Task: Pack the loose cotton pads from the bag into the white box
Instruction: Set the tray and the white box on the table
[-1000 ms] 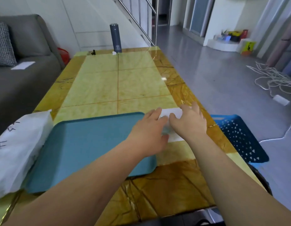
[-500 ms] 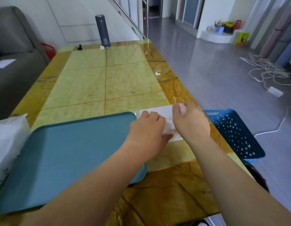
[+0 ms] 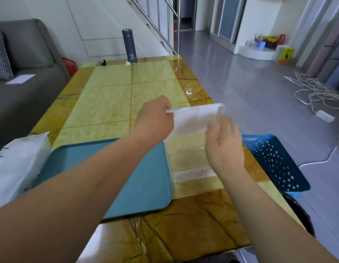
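Indoors: glossy yellow marble table (image 3: pixel 111 103), grey floor (image 3: pixel 240 82) beyond.
Left hand (image 3: pixel 155 120) pinching a white lid (image 3: pixel 195 118) above the white box (image 3: pixel 193 175) beside a teal tray (image 3: pixel 145 186); right hand (image 3: pixel 223 147) loose-fingered, blurred, near the lid. Bag (image 3: pixel 18 164) far left, blue basket (image 3: pixel 274 164) right.

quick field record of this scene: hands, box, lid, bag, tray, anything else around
left hand: pinches the left edge of the white lid, held above the table
right hand: fingers relaxed, beside the lid's near right corner; contact too blurred to tell
box base: open on the table, right of the teal tray; no pads visible inside
bag: white, at the tray's left end
other: blue basket beyond the table's right edge; grey flask upright at the far end
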